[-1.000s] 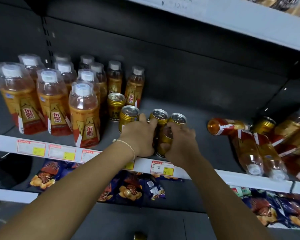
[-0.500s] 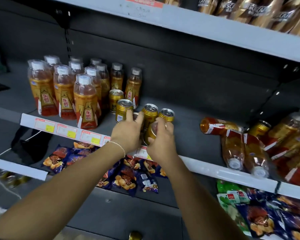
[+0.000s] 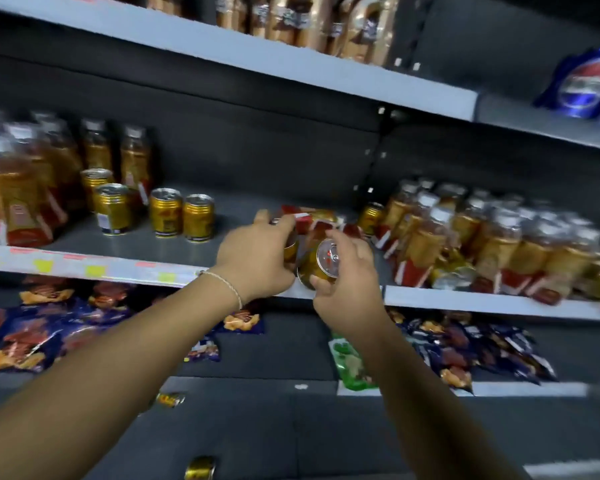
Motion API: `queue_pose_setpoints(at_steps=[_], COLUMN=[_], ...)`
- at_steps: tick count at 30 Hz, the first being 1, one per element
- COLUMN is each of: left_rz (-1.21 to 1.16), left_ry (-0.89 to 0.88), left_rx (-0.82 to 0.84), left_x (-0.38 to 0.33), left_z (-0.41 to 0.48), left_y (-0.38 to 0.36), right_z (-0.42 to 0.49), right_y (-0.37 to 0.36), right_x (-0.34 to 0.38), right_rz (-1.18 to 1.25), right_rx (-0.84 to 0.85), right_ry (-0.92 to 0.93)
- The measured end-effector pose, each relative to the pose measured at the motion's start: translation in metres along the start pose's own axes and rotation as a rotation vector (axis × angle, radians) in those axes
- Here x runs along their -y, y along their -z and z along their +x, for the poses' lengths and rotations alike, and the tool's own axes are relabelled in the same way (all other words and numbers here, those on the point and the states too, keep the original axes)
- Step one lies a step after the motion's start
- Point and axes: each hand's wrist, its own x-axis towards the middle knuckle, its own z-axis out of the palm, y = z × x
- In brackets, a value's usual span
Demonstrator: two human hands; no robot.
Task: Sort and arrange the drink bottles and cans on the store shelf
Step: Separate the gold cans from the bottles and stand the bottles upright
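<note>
Only the Pepsi logo on a blue pack (image 3: 582, 83) reads; other labels blur. On the grey shelf (image 3: 239, 206), four gold cans (image 3: 167, 211) stand upright. At its front edge the right hand (image 3: 347, 282) curls round a tilted can (image 3: 323, 263). The left hand (image 3: 253, 261) grips a second can (image 3: 290, 249), mostly hidden.

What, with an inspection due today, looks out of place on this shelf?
Some bottles lie on their sides on the shelf, unlike the upright rows. A lone can stands among those rows, apart from the other cans. A stray can sits far below.
</note>
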Motion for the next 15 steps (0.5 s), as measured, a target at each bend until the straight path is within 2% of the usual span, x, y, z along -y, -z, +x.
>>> queue_pose_setpoints(at_steps=[6, 12, 15], left_rz=[-0.165, -0.230, -0.257], left_ry=[-0.285, -0.555, -0.635], left_rx=[0.168, 0.228, 0.246], left_x=[-0.139, -0.253, -0.296], left_z=[0.012, 0.012, 0.012], left_y=[-0.017, -0.036, -0.044], right_z=[-0.064, -0.126, -0.145], right_y=[0.107, 0.184, 0.212], right_x=[-0.083, -0.134, -0.152], right_rz=[-0.166, -0.304, -0.321], right_rx=[-0.045, -0.152, -0.190], right_ry=[-0.279, -0.464, -0.553])
